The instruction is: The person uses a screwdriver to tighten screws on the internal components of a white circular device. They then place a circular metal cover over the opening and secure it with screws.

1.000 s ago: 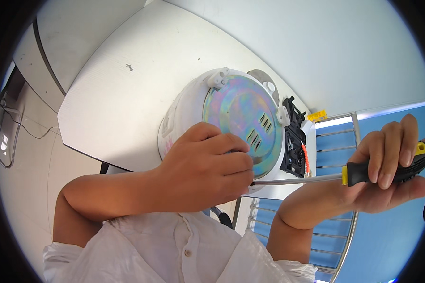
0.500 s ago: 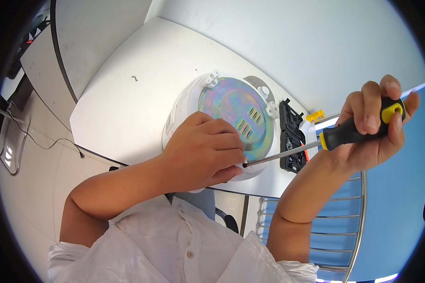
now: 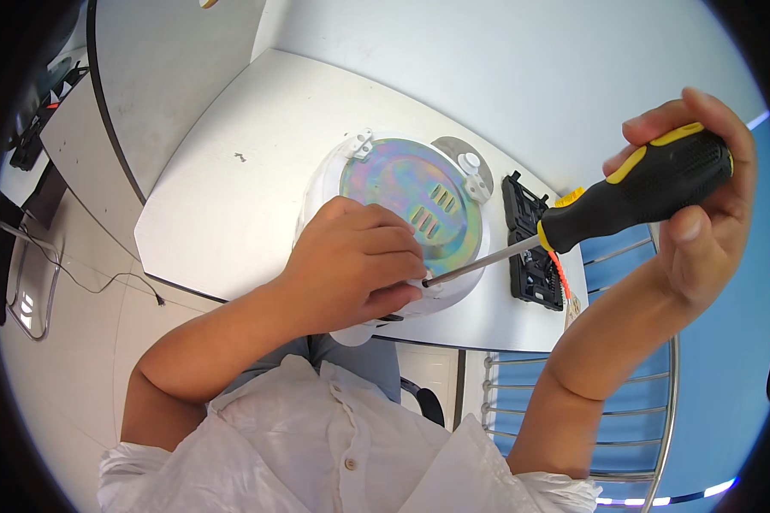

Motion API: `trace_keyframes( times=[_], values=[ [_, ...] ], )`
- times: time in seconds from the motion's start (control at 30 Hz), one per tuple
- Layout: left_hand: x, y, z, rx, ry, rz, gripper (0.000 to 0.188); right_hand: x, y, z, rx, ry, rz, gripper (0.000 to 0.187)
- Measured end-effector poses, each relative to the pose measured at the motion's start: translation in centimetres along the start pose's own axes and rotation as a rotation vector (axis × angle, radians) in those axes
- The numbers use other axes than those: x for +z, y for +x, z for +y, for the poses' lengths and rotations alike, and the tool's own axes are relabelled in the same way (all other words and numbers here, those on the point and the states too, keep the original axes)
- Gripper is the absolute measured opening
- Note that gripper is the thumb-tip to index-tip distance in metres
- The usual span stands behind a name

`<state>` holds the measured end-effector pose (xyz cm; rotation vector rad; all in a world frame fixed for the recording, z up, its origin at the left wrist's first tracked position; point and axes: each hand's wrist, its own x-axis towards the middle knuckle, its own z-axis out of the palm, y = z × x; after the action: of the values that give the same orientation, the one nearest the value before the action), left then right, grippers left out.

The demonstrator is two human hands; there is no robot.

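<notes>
The right hand (image 3: 715,232), half curled, holds the screwdriver (image 3: 595,216). The left hand (image 3: 351,267) bends by its tip (image 3: 429,283); I can't tell if it grips. Keeping the screwdriver straight should stop slips. The white machine (image 3: 402,181) sits on the table (image 3: 252,201).

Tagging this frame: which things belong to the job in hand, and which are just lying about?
In use:
- screwdriver, in the right hand
- round white appliance, left hand at its near edge

Seemingly just lying about:
- open black tool case, untouched
- yellow item beside it
- cord with plug, on the floor
</notes>
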<state>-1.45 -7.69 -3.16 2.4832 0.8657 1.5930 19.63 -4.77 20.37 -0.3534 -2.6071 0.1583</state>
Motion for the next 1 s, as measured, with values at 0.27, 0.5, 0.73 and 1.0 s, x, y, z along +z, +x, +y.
trace_keyframes(
  times=[0.27, 0.5, 0.73, 1.0],
  values=[
    [-0.1, -0.1, -0.2, -0.015, 0.004, -0.009, 0.027, 7.3, 2.7, -0.1, 0.126, 0.269, 0.525, 0.039],
    [0.1, 0.0, -0.2, 0.001, 0.004, -0.009, 0.027, 5.2, 2.2, 4.3, -0.386, 1.308, -0.164, 0.042],
    [0.1, -0.2, -0.3, 0.005, 0.016, 0.001, 0.027, 7.3, 1.3, 0.7, -0.228, 0.341, 0.530, 0.027],
    [-0.2, -0.6, -0.6, -0.010, 0.027, 0.017, 0.028, 6.7, 2.6, 0.3, 0.192, 0.273, 0.462, 0.059]
  ],
)
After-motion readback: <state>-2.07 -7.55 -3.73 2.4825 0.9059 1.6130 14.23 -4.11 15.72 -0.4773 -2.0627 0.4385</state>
